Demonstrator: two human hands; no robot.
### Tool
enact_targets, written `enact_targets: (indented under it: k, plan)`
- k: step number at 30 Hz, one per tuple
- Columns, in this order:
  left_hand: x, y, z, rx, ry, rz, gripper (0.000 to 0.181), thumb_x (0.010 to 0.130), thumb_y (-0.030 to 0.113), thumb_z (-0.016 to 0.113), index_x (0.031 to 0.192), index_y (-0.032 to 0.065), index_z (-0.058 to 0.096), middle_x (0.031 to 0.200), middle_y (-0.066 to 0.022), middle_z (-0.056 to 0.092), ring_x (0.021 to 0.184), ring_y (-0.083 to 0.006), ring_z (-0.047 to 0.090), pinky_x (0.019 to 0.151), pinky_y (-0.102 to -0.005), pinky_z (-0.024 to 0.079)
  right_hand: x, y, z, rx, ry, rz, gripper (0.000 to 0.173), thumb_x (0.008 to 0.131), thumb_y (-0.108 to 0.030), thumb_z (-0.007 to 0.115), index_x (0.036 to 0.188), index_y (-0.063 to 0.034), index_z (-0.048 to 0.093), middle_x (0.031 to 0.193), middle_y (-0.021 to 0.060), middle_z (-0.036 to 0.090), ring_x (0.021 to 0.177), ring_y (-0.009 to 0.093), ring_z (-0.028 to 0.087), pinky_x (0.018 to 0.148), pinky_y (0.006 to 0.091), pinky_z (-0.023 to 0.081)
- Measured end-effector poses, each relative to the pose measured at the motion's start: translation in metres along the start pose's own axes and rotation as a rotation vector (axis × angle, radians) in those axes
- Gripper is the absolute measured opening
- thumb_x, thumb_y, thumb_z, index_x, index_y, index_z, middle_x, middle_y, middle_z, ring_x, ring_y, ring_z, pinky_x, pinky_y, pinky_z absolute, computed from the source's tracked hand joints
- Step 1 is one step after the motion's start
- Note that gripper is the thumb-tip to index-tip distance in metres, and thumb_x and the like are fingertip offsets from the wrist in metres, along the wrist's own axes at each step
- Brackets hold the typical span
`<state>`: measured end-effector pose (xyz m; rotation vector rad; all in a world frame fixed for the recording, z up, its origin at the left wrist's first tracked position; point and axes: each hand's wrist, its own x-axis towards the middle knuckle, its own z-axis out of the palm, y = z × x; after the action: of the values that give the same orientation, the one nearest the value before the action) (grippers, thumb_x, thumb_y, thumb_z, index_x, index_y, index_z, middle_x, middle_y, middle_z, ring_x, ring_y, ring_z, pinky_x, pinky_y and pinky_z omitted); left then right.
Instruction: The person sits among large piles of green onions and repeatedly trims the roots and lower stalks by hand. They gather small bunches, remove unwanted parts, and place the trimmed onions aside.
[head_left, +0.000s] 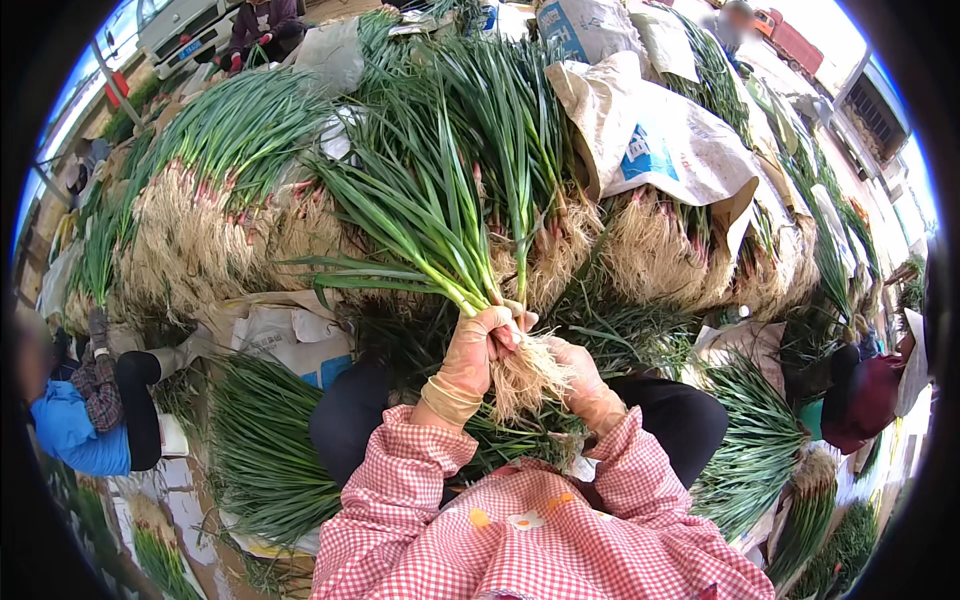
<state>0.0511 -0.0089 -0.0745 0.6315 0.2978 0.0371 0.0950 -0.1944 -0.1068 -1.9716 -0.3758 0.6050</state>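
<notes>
A small bunch of young garlic plants (442, 247), with flat green leaves, pale stems and stringy roots (529, 379), is gripped in my left hand (466, 360). Its leaves fan up and to the left, away from me. Against the right side of the roots is my right hand (583, 379); the roots hide its fingers, so its hold is unclear. Both hands wear thin, translucent gloves. Behind the bunch, a long heap of similar plants (240, 142) lies with roots (187, 225) facing me. Loose green leaves (525, 442) lie beneath my hands, between my knees.
Woven sacks (637, 142) cover part of the heap. Piles of garlic greens flank me at left (262, 442) and right (750, 435). One person (90, 412) sits to my left, another (862, 397) to my right. A person (262, 30) and vehicles (791, 41) are beyond the heap.
</notes>
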Motion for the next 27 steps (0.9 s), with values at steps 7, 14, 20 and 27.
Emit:
enact_targets:
  k: [7, 14, 20, 27]
  plan:
    - [-0.050, -0.029, -0.016, -0.178, 0.018, -0.042, 0.018, 0.078, 0.013, 0.060, 0.091, 0.0010, 0.060, 0.073, -0.0106, 0.059, 0.090, -0.0253, 0.063, 0.090, -0.0410, 0.052, 0.019, -0.043, -0.032, 0.611, 0.089, 0.188, 0.056, 0.092, -0.047, 0.058, 0.132, -0.0079, 0.051, 0.106, 0.0039, 0.065, 0.068, 0.005, 0.052, 0.062, 0.0207, 0.040]
    - [-0.044, -0.064, -0.015, 0.248, 0.345, 0.067, 0.014, 0.084, 0.001, 0.055, 0.094, 0.0049, 0.047, 0.059, -0.0049, 0.053, 0.044, -0.0143, 0.055, 0.039, -0.0241, 0.047, 0.047, -0.032, 0.045, -0.152, 0.418, 0.043, 0.046, 0.089, -0.041, 0.062, 0.110, 0.0004, 0.059, 0.099, 0.0192, 0.066, 0.092, 0.036, 0.064, 0.081, 0.0403, 0.050]
    - [-0.049, -0.085, -0.011, 0.281, 0.302, -0.039, 0.008, 0.085, 0.001, 0.055, 0.090, 0.0026, 0.050, 0.061, -0.0052, 0.055, 0.043, -0.0145, 0.054, 0.040, -0.0253, 0.046, 0.044, 0.015, 0.056, 0.457, 0.514, 0.121, 0.017, 0.095, -0.019, 0.053, 0.096, -0.0033, 0.061, 0.070, 0.0059, 0.057, 0.054, 0.019, 0.052, 0.051, 0.0327, 0.044]
    - [-0.052, -0.054, -0.007, -0.041, 0.166, -0.098, 0.009, 0.075, -0.001, 0.053, 0.083, 0.0030, 0.052, 0.074, -0.0123, 0.055, 0.052, -0.0138, 0.049, 0.049, -0.0213, 0.044, 0.038, -0.030, 0.037, 1.338, 0.526, 0.262, 0.012, 0.095, -0.012, 0.057, 0.102, -0.0033, 0.062, 0.065, -0.0035, 0.047, 0.046, 0.005, 0.035, 0.039, 0.0183, 0.029]
